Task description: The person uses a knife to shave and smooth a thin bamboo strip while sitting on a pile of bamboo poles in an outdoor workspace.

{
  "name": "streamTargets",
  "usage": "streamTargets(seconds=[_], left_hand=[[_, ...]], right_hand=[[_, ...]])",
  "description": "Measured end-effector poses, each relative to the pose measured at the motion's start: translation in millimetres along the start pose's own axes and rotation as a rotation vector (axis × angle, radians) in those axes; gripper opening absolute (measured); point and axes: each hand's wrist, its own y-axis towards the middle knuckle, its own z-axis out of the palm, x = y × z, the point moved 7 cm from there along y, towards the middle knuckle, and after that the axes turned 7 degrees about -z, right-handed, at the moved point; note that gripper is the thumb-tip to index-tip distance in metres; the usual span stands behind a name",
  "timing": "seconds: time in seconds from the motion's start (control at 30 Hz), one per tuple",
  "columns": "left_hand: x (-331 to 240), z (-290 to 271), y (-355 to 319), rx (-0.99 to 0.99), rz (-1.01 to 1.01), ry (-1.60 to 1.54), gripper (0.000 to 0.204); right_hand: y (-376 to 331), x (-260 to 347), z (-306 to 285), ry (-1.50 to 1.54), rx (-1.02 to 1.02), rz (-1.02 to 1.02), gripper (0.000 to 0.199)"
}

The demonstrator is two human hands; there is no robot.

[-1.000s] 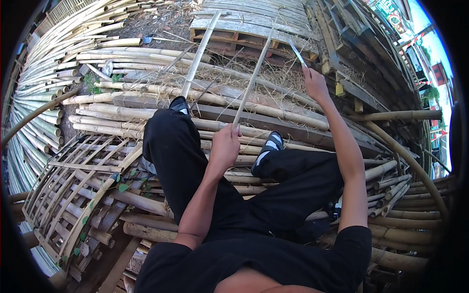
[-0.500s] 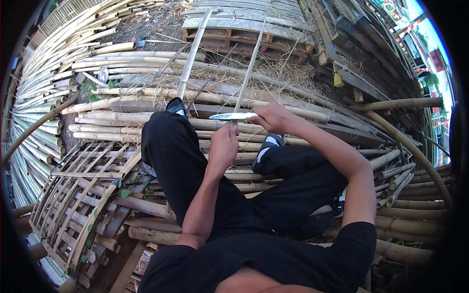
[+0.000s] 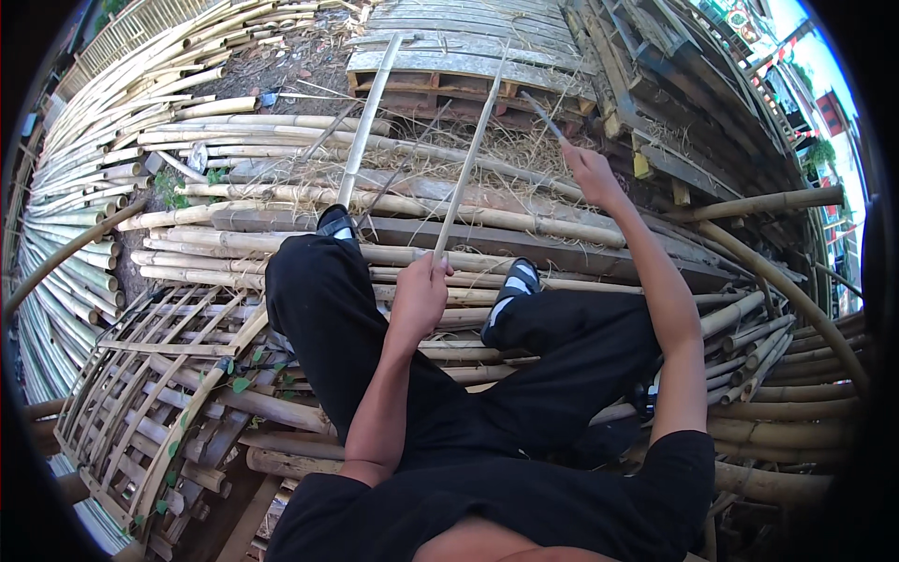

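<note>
My left hand [image 3: 422,292] is closed around the near end of a long, thin bamboo strip [image 3: 471,155], which slants away toward the wooden pallet. Out to the right, my right hand [image 3: 591,175] grips a knife [image 3: 546,118] by its handle, the blade pointing away and to the left, apart from the strip. A second, wider bamboo strip [image 3: 366,122] runs from beside my left foot up to the pallet; neither hand touches it. Thin shavings [image 3: 534,150] lie under and around the knife.
A pallet [image 3: 468,58] stands ahead, with stacked timber [image 3: 693,103] at its right. Bamboo poles [image 3: 309,140] lie crosswise beneath my feet, and more are piled at the left. A woven bamboo lattice [image 3: 150,375] sits near my left knee. A curved pole [image 3: 787,295] arches at the right.
My right hand has swung the knife away from the strip, forward and to the right. My left hand keeps its hold and has shifted slightly nearer to me.
</note>
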Motion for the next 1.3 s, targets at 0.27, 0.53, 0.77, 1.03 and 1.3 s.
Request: streamTargets(seconds=[0.27,0.53,0.77,1.03,1.3], left_hand=[[-3.6,5.7,-3.2,0.023,0.013,0.019,0.025],[-12.7,-2.1,-14.9,0.096,-0.004,0.028,0.027],[12.0,0.8,2.2,0.035,-0.012,-0.064,0.03],[-5.4,11.4,-1.5,0.095,-0.057,-0.223,0.025],[8.6,12.4,2.9,0.036,-0.069,-0.023,0.026]], right_hand=[[-55.2,126.6,83.1,-0.002,0.408,-0.476,0.042],[41.2,-102.7,-43.0,-0.37,-0.091,0.121,0.053],[5.6,-6.3,-22.8,0.039,-0.067,0.036,0.051],[-51.6,125.0,78.3,0.01,0.38,-0.453,0.04],[7.3,42.0,70.2,-0.225,0.381,-0.219,0.05]])
